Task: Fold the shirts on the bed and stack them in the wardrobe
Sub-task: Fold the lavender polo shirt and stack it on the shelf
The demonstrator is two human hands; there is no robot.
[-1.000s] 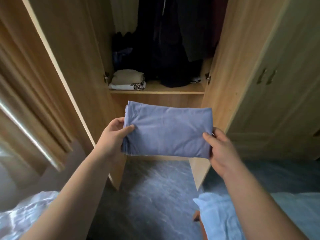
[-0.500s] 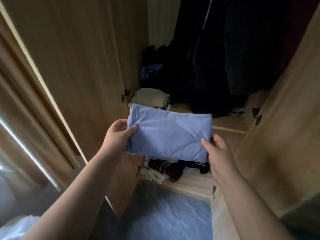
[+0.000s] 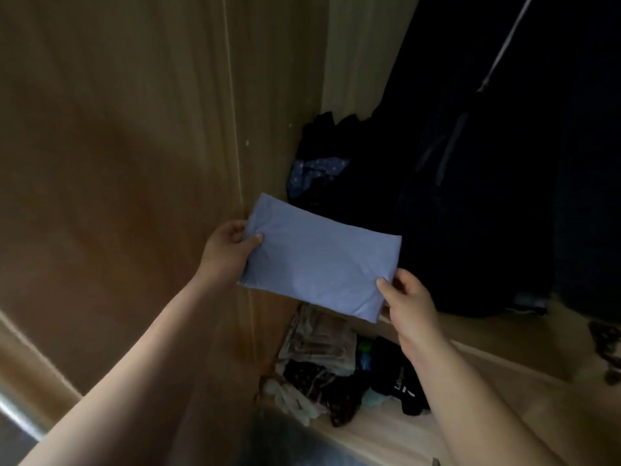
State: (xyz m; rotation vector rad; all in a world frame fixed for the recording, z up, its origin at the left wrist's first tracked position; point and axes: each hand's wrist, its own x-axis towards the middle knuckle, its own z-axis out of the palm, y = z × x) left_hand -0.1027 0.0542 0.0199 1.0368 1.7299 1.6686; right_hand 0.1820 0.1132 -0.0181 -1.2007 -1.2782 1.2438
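A folded light blue shirt point(image 3: 319, 255) is held flat between both hands inside the open wardrobe, over the left end of the middle shelf point(image 3: 497, 338). My left hand point(image 3: 228, 247) pinches its left edge, thumb on top. My right hand point(image 3: 411, 302) grips its near right corner. The shirt covers the spot where the folded beige stack lay, so that stack is hidden.
The wardrobe's left wall and door point(image 3: 134, 196) stand close on the left. Dark hanging clothes point(image 3: 487, 179) fill the right. A dark pile with blue dotted fabric point(image 3: 316, 173) sits at the shelf's back. Jumbled clothes point(image 3: 336, 364) lie on the lower shelf.
I have moved closer to the wardrobe. Both hands carried the blue shirt forward and up over the middle shelf, covering the beige stack; the bed and floor dropped out of view.
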